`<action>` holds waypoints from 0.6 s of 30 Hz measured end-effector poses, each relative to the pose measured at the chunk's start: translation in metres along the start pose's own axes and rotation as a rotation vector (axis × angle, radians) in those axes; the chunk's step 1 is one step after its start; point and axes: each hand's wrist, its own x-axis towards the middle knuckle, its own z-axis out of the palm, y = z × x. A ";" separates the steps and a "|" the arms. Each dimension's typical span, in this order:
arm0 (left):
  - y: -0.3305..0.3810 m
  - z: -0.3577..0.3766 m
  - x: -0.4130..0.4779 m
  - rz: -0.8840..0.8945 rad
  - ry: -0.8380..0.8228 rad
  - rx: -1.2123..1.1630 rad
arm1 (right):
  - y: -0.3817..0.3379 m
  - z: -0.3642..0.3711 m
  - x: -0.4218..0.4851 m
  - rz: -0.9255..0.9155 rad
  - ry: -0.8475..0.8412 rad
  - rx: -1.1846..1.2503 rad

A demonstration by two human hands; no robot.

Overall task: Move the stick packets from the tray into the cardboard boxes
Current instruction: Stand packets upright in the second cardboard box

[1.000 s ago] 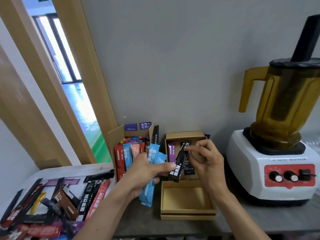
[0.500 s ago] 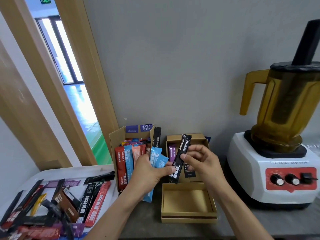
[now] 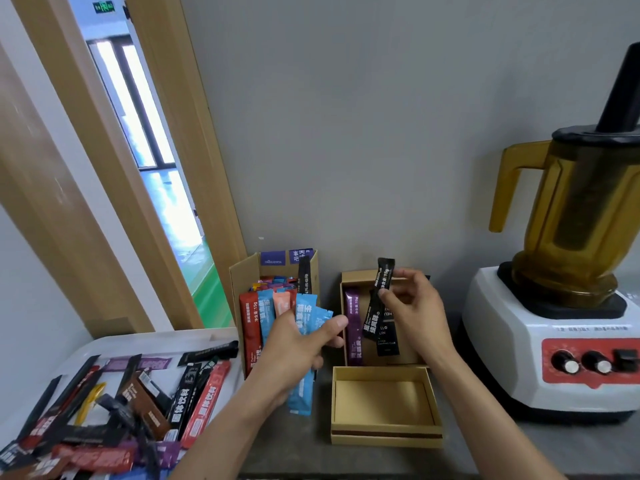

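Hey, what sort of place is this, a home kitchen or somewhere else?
Probably a drinks-prep corner in an office or shop, not a home: a large blender on a counter, a tray of assorted stick packets, and a green exit sign in the corridor beyond.

1. My feed is bright and evenly lit. The strongest light comes through the glass doors (image 3: pixel 138 109) at upper left, which blow out to white.
2. Pale glare streaks the green floor (image 3: pixel 204 289) below them.
3. A soft shadow sits under the blender (image 3: pixel 561 341) at right (nothing harsh).
4. Wide-angle bending curves the door frame (image 3: pixel 194 133) and stretches the lower corners.
5. The stick packets (image 3: pixel 104 427) at lower left look slightly smeared, while the centre is sharper.
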 end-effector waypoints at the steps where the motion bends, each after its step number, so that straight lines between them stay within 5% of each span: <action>1: 0.001 0.000 0.000 -0.009 -0.015 -0.051 | 0.004 0.003 0.001 -0.005 -0.053 -0.099; 3: 0.003 -0.002 0.001 -0.014 -0.048 -0.118 | 0.013 0.010 -0.005 0.020 -0.173 -0.306; 5: 0.005 -0.001 0.002 -0.015 -0.050 -0.180 | 0.014 0.012 -0.015 -0.001 -0.121 -0.439; 8: 0.005 0.003 0.005 -0.009 0.027 -0.309 | -0.004 0.004 -0.029 -0.037 -0.128 -0.250; 13: 0.016 0.014 0.011 0.038 0.075 -0.303 | -0.031 -0.007 -0.055 0.055 -0.666 0.098; 18: 0.021 0.025 0.017 0.036 0.104 -0.197 | -0.024 -0.007 -0.062 0.058 -0.620 0.139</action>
